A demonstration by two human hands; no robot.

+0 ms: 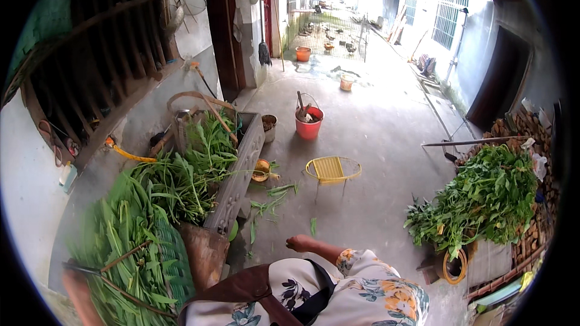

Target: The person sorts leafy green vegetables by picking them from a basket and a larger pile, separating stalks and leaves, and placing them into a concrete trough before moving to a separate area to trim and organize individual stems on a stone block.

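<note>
On the left, a green woven basket (174, 259) overflows with long leafy greens (121, 223). Its handle (130, 293) looks like a forked, bent stick. My left hand (75, 281) is at the handle's outer end; it is blurred, so its grip cannot be made out. My right hand (298, 242) hangs in front of my body over the concrete floor, fingers curled in, with nothing visible in it. More leafy stems (187, 175) lie over a grey stone trough (237, 172) beyond the basket, with a second hooped handle (208, 99) standing among them.
A low yellow chair (329, 170) stands ahead, with a red bucket (309, 125) behind it. Scattered leaves (272, 199) and a small orange pot (261, 170) lie beside the trough. At right, a heap of greens (477, 196) rests by stacked firewood (541, 187). Farther off is a wire fence (338, 36).
</note>
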